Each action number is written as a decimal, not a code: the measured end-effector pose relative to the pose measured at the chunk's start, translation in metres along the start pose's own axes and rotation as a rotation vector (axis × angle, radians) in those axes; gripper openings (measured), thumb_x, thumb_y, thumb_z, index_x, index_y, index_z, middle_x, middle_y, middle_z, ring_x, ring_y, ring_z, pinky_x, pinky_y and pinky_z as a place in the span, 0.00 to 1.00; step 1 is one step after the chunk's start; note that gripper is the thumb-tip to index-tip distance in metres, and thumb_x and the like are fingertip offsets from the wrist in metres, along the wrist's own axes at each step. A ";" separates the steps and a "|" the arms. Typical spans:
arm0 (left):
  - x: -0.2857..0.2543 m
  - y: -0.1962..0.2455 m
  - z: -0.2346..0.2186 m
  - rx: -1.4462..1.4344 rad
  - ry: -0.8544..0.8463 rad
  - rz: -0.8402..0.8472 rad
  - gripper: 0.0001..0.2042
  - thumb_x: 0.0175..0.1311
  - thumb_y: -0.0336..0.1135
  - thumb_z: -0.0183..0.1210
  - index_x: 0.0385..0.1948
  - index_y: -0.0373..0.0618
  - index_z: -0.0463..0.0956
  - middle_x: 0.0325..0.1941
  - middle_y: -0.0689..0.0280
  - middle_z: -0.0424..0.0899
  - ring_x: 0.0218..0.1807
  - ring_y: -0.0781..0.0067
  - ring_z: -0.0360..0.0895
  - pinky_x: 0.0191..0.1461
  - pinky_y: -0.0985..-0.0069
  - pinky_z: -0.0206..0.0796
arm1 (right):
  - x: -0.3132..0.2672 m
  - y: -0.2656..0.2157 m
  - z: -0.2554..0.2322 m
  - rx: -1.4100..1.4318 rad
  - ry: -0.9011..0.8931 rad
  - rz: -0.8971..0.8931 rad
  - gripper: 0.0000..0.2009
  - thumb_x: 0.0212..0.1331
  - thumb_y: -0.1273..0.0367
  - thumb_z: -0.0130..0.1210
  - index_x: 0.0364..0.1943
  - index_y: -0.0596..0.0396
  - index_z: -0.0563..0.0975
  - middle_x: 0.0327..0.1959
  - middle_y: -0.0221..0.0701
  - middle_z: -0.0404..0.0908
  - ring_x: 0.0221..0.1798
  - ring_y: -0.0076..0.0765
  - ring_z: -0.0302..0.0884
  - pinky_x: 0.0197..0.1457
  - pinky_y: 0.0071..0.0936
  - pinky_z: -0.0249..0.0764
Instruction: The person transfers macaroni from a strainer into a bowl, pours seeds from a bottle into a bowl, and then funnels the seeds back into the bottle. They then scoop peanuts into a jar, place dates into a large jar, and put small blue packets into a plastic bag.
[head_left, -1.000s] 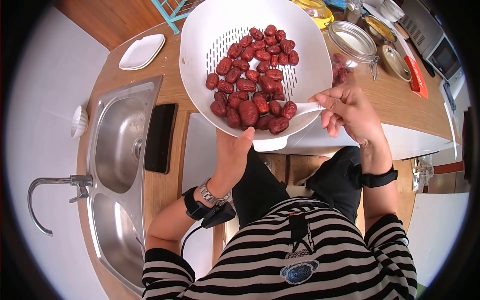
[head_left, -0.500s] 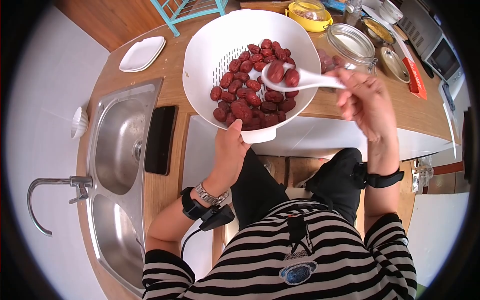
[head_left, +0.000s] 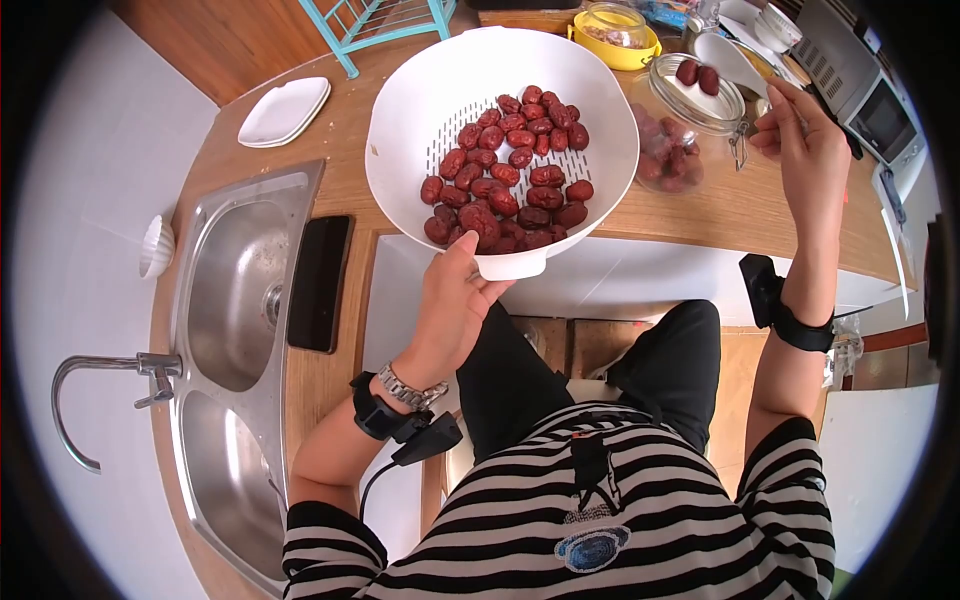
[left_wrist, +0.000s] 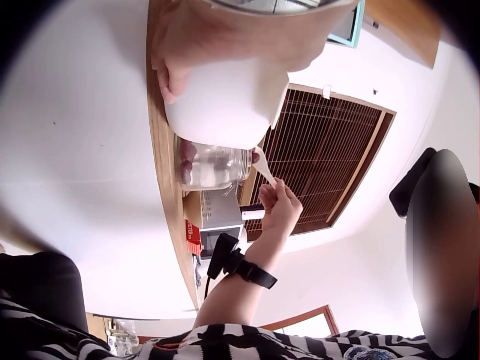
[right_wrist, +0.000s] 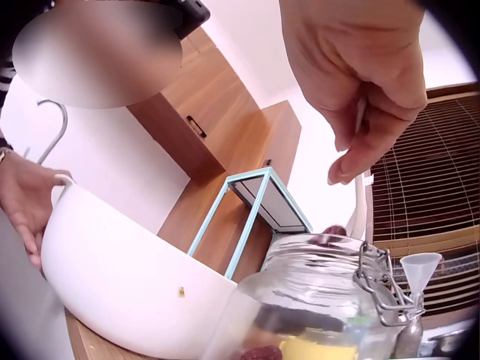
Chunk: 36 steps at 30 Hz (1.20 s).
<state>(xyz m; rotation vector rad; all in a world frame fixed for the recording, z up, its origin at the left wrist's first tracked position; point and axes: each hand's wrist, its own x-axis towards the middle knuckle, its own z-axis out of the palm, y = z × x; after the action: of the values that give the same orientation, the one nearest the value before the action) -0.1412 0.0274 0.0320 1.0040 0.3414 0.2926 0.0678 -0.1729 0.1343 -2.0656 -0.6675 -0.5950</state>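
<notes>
A white colander [head_left: 400, 130] with slotted holes holds many red dates [head_left: 485, 190]. The left hand [head_left: 452, 310] grips its near rim, thumb on top and fingers beneath. The right hand [head_left: 808, 140] pinches the handle of a white spoon [head_left: 728, 62] carrying two dates, over the mouth of a clear glass jar [head_left: 690, 150] partly filled with dates. In the right wrist view the right hand [right_wrist: 360, 82] is above the jar [right_wrist: 307, 277], with a date [right_wrist: 335, 230] at its rim. The left wrist view shows the spoon [left_wrist: 264, 166] tilted at the jar's mouth.
A double sink [head_left: 235, 290] and a phone [head_left: 320, 285] lie to the left, white plates [head_left: 284, 110] behind them. At the back stand a turquoise rack [head_left: 385, 32] and a yellow container [head_left: 618, 50]; a microwave [head_left: 890, 115] is at the right.
The right hand has lifted the spoon with two dates out of the colander and moved it right, over the jar. The colander has shifted slightly left and lower, still in the left hand.
</notes>
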 end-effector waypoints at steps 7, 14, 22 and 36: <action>0.004 0.014 -0.004 -0.247 -0.034 -0.180 0.30 0.57 0.51 0.38 0.53 0.36 0.48 0.54 0.50 0.60 0.53 0.52 0.63 0.56 0.65 0.58 | -0.017 -0.015 -0.001 0.253 0.073 -0.150 0.09 0.54 0.72 0.47 0.36 0.60 0.75 0.16 0.28 0.73 0.18 0.17 0.70 0.22 0.12 0.65; 0.000 -0.003 0.002 -0.263 -0.049 -0.022 0.25 0.53 0.37 0.38 0.53 0.33 0.47 0.54 0.50 0.59 0.55 0.51 0.60 0.60 0.60 0.51 | -0.050 -0.044 0.020 0.326 -0.281 -0.087 0.09 0.52 0.73 0.49 0.37 0.59 0.74 0.14 0.29 0.72 0.17 0.17 0.69 0.20 0.13 0.66; -0.010 -0.044 -0.018 -0.144 0.073 0.195 0.22 0.51 0.29 0.39 0.52 0.36 0.51 0.53 0.59 0.61 0.55 0.60 0.61 0.60 0.63 0.50 | -0.057 -0.040 0.048 0.101 -0.204 -0.314 0.07 0.49 0.73 0.51 0.32 0.59 0.74 0.24 0.43 0.75 0.28 0.45 0.74 0.30 0.31 0.70; -0.006 -0.035 -0.017 -0.104 0.063 0.281 0.22 0.52 0.28 0.42 0.52 0.42 0.52 0.52 0.62 0.61 0.55 0.65 0.60 0.59 0.64 0.52 | -0.046 -0.021 0.078 -0.224 -0.222 -0.518 0.06 0.46 0.74 0.49 0.30 0.60 0.73 0.19 0.41 0.74 0.23 0.44 0.73 0.25 0.32 0.69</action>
<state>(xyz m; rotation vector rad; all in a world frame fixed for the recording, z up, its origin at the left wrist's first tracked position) -0.1506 0.0206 -0.0051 0.9413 0.2386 0.5912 0.0329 -0.1075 0.0781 -2.1891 -1.3419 -0.7605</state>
